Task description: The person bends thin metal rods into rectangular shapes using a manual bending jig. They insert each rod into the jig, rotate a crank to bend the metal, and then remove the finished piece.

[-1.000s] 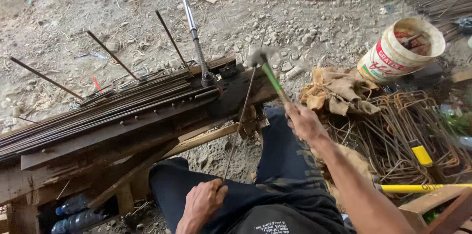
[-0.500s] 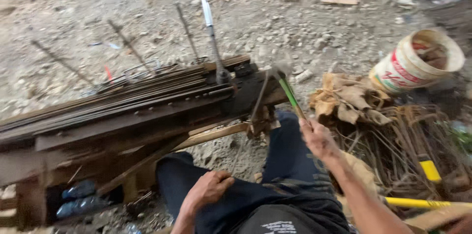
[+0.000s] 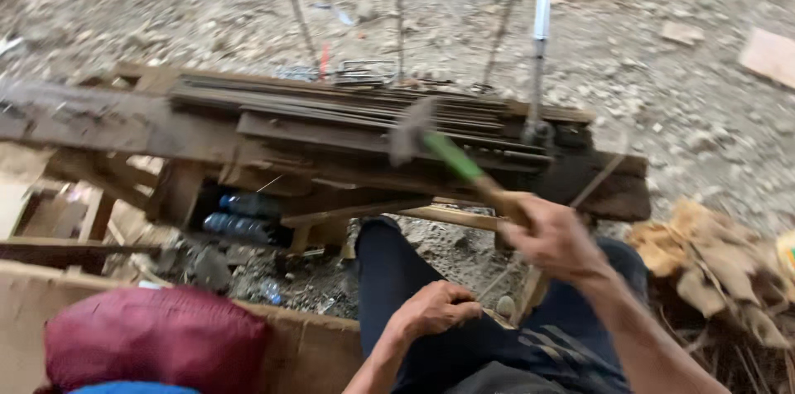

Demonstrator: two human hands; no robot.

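My right hand (image 3: 555, 238) grips the wooden end of a hammer (image 3: 439, 150) with a green-banded handle; its grey head is raised in front of the low wooden bench (image 3: 199, 133). A bundle of thin steel rods (image 3: 331, 104) lies along the bench top. My left hand (image 3: 435, 309) rests closed on my left thigh, over dark trousers; whether it holds anything is hidden. An upright metal bar (image 3: 540, 46) stands from the bench at the right end. The picture is motion-blurred.
Gravel and rubble ground lies beyond the bench. Plastic bottles (image 3: 240, 216) sit under the bench. A dark red cushion (image 3: 157, 340) lies on a wooden box edge at lower left. Crumpled brown sacking (image 3: 712, 266) is at the right. A flat board (image 3: 770, 55) lies far right.
The view has swung left, so the bench now fills the middle and the bucket and bent rods have left the frame. The hammer head now tilts to the left over the bench.
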